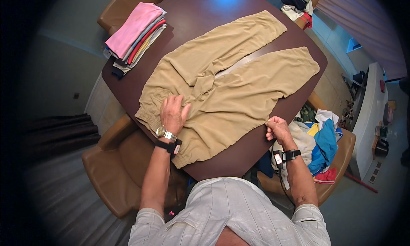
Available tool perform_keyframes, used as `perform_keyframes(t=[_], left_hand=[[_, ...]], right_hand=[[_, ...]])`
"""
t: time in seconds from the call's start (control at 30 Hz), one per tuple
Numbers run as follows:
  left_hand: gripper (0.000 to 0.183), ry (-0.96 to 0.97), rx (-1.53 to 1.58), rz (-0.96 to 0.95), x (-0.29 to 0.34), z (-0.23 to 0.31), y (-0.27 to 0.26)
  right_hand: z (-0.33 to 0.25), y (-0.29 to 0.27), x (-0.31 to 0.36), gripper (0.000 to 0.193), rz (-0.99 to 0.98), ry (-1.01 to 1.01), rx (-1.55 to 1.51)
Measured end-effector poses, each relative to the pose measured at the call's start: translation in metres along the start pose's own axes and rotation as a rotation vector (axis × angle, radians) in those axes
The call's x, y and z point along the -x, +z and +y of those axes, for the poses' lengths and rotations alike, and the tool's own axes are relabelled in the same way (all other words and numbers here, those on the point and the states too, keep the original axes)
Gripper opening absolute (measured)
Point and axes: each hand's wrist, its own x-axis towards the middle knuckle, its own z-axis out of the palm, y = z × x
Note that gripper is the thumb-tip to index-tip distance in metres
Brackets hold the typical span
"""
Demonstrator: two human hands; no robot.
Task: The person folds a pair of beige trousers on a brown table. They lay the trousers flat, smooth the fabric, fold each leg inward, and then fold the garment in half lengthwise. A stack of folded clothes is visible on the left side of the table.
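Observation:
A pair of tan trousers [239, 96] lies spread over the dark brown table [205, 11], its elastic waist at the left and its legs reaching to the upper right. My left hand [173, 115] rests flat on the cloth near the waistband, fingers stretched out. At the near edge of the closer leg, my right hand [277, 128] pinches the trouser fabric between thumb and fingers. Creases run across the crotch and the upper legs. Part of the waistband is hidden under my left hand and wrist.
A stack of folded clothes [134, 32], pink on top, sits at the table's far left. Loose clothes lie heaped on a tan chair [341, 160] at the right, and another clothes pile [294, 2] is at the far right. An armchair [124, 160] stands close at the left.

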Motion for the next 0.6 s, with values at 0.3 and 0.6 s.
perform_keyframes(t=[0.3, 0.6], left_hand=[[0.012, -0.155, 0.016, 0.065, -0.014, -0.018, 0.026], [0.018, -0.052, 0.046, 0.117, -0.011, 0.029, 0.002]], right_hand=[[0.0, 0.0, -0.001, 0.011, -0.013, -0.018, 0.008], [0.0, 0.0, 0.002, 0.006, -0.005, -0.008, 0.014]])
